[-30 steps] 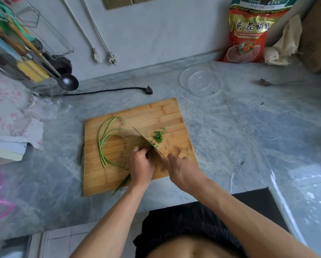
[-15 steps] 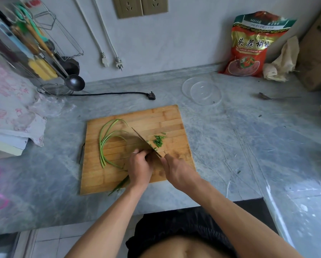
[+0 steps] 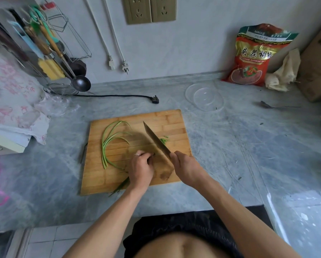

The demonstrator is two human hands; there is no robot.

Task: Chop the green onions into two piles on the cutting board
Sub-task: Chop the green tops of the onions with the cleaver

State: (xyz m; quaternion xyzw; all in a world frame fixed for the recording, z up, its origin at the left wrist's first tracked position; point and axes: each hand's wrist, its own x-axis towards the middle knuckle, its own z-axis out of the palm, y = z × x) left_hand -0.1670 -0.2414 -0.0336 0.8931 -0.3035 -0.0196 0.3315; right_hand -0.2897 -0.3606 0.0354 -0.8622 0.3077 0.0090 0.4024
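A wooden cutting board (image 3: pixel 104 179) lies on the grey counter. Several long green onion stalks (image 3: pixel 107 144) curve across its left half. My left hand (image 3: pixel 141 169), fingers curled and a ring on one finger, holds down a bunch of green onions (image 3: pixel 121 186) whose ends stick out past the board's near edge. My right hand (image 3: pixel 186 167) grips the handle of a cleaver (image 3: pixel 157 144); the blade is tilted with its flat side up, right beside my left fingers. A small pile of chopped green onion (image 3: pixel 164 139) shows just beyond the blade.
A clear glass bowl (image 3: pixel 205 97) stands behind the board on the right. A black cord with plug (image 3: pixel 154 99) lies behind the board. A utensil rack with a ladle (image 3: pixel 80 82) is at the back left, a red bag (image 3: pixel 252 56) at the back right, a spoon (image 3: pixel 273 106) beside it.
The cleaver has lifted and tilted so its flat side faces up, now covering most of the chopped pile. Both hands stay in place on the board. The camera view has tilted up.
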